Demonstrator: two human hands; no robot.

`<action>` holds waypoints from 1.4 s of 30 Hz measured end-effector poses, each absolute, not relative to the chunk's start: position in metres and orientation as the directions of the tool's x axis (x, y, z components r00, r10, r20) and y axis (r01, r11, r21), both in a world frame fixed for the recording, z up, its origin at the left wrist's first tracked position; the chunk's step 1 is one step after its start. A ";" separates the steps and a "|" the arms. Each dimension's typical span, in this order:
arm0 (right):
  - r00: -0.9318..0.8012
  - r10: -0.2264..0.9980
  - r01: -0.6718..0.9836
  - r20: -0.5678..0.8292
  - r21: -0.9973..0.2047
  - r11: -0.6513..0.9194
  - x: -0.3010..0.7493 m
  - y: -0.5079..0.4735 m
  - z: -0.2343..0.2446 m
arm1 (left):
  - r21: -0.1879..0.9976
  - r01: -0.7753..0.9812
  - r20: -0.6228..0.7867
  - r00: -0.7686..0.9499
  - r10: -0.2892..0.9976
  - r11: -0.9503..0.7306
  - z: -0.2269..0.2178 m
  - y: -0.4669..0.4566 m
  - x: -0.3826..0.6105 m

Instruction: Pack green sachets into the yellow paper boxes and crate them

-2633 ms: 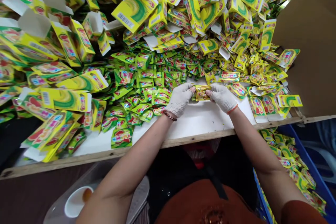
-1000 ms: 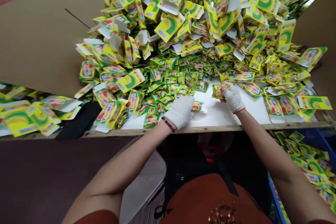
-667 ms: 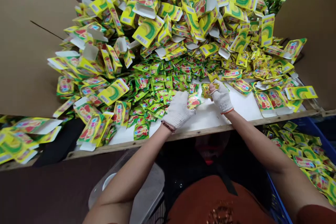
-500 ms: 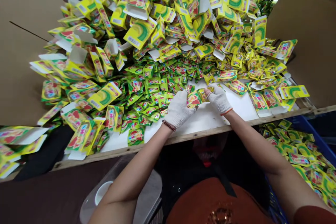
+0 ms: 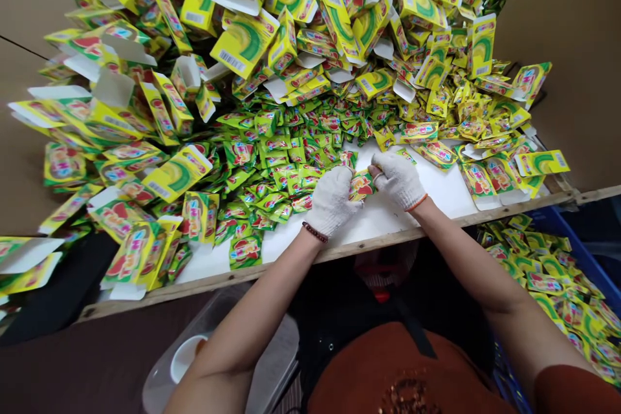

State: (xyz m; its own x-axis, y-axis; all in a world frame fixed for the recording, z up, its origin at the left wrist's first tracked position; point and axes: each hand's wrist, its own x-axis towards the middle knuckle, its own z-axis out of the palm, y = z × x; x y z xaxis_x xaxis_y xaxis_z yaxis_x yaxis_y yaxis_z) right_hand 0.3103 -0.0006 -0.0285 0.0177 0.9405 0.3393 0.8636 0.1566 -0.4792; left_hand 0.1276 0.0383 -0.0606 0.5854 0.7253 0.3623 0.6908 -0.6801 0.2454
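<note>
My left hand (image 5: 334, 200), in a white fingerless glove, is closed on the left end of a small yellow and green box (image 5: 361, 185) with a red fruit print. My right hand (image 5: 400, 182), gloved the same way, has its thumb and fingers pinched at the box's right end. Whether a sachet is also between those fingers is hidden. Both hands are just above the white tabletop (image 5: 383, 213). Green sachets (image 5: 276, 171) are heaped beside and beyond my left hand. Yellow sachets (image 5: 470, 119) lie beyond my right hand.
A tall heap of open yellow boxes (image 5: 245, 45) covers the back and left. Flat-lying boxes (image 5: 490, 181) are at the right. Cardboard walls (image 5: 563, 71) flank the table, and a wooden strip (image 5: 359, 247) edges its front. A blue crate (image 5: 577, 233) of filled boxes is low at right.
My right hand has moved left, closer to my left hand. The yellow sachet that showed at its fingers is now out of sight. The camera view has shifted slightly.
</note>
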 end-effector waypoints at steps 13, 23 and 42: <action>0.121 0.971 0.652 0.207 -0.754 0.080 0.307 -0.004 -0.035 | 0.191 0.724 0.411 0.554 0.724 -0.662 -0.056 0.034 0.126; -0.155 0.987 0.331 -0.031 -0.943 0.022 0.308 -0.015 -0.028 | 0.469 0.596 0.462 0.463 0.756 -0.652 -0.057 0.033 0.130; 0.154 0.982 0.244 0.109 -0.967 0.069 0.280 -0.058 -0.043 | 0.984 0.143 0.017 0.507 0.862 -0.103 -0.043 -0.011 0.102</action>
